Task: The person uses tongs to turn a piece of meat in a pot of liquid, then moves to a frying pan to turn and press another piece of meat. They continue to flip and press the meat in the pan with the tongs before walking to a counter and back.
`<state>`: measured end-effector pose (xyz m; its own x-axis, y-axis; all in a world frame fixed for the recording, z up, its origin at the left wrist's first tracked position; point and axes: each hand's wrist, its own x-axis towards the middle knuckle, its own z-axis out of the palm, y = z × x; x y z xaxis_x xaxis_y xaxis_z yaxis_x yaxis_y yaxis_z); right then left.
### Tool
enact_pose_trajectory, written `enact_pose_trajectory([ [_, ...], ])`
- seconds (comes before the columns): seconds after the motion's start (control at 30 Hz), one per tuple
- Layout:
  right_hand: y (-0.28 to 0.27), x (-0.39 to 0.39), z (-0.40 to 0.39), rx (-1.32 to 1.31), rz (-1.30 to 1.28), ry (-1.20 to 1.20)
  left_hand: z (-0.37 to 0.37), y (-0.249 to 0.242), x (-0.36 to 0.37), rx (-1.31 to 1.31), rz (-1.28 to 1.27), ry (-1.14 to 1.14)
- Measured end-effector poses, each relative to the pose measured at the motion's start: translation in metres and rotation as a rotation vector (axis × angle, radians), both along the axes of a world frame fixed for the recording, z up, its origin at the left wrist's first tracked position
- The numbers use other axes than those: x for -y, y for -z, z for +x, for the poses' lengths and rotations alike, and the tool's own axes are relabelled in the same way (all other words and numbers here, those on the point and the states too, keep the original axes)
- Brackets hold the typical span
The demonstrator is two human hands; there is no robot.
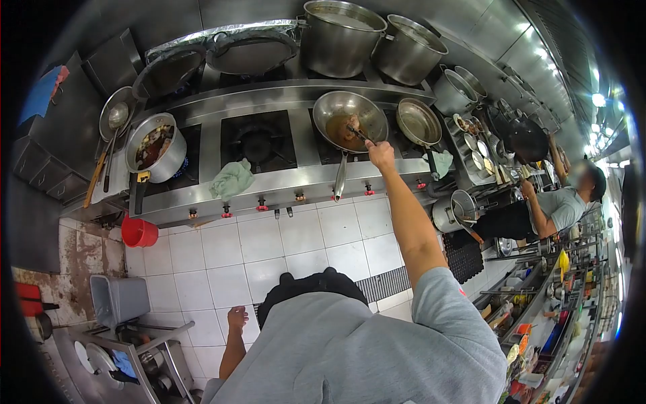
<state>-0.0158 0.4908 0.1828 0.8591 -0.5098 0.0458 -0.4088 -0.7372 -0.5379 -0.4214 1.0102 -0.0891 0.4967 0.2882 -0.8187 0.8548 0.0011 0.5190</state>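
My right hand (381, 155) is closed round dark tongs (359, 134) and reaches over a steel frying pan (328, 108) on the stove. The tongs' tips are at a browned piece of food (353, 122), probably meat, in a shallow brown liquid. The pan's handle (341, 176) points toward me, and nothing grips it. My left hand (237, 316) hangs low at my side above the floor, fingers loosely bent, with nothing visible in it. Right of the pan sits a second, smaller pan (418, 123) with a cloth (441, 163) by its handle.
A pot of chopped food (176, 151) stands at the left over a blue flame. A green cloth (232, 179) lies on the stove's front edge. Large stockpots (336, 50) stand behind. A red bucket (139, 231) is below left. A co-worker (562, 209) holds a wok (527, 141) at right.
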Motion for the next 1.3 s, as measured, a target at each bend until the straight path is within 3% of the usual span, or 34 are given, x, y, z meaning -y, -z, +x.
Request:
enact_pose_trajectory([
  [1.3, 0.002, -0.007, -0.004, -0.03, -0.029, -0.002, 0.013, 0.004, -0.012, -0.013, -0.01, -0.002],
])
